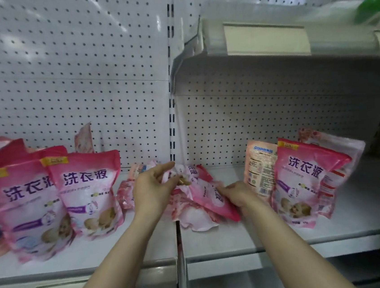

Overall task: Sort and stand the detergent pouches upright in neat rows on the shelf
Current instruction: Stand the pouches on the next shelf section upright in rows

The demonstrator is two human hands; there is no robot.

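While both grips work in the heap at the middle of the frame, the step in hand looks to be lifting fallen pouches so they can be stood up. The left grip (151,190) pinches the top of a crumpled pouch (184,176) between thumb and fingers. The right grip (239,195) has its fingers curled on the lower edge of a slanted pink pouch (214,203) just beside it. Whether these are two pouches or two ends of one, I cannot tell. They lie on the shelf (241,239), across the seam between its two bays.

Next, I judge, the held pouch must be raised, its base flattened, and set down square with the label forward beside one of the standing groups. Soft and slumped as it is, it will likely need steadying.

By count, the heap holds at least three overlapping pouches, perhaps four. In the left group (88,194), at the left of the frame, two pouches stand fully in view in front, a third is cut by the frame edge, and the tops of at least two more show behind. In the right group (305,178) three pouches lean together, the leftmost showing its back panel; a fourth may hide behind them.
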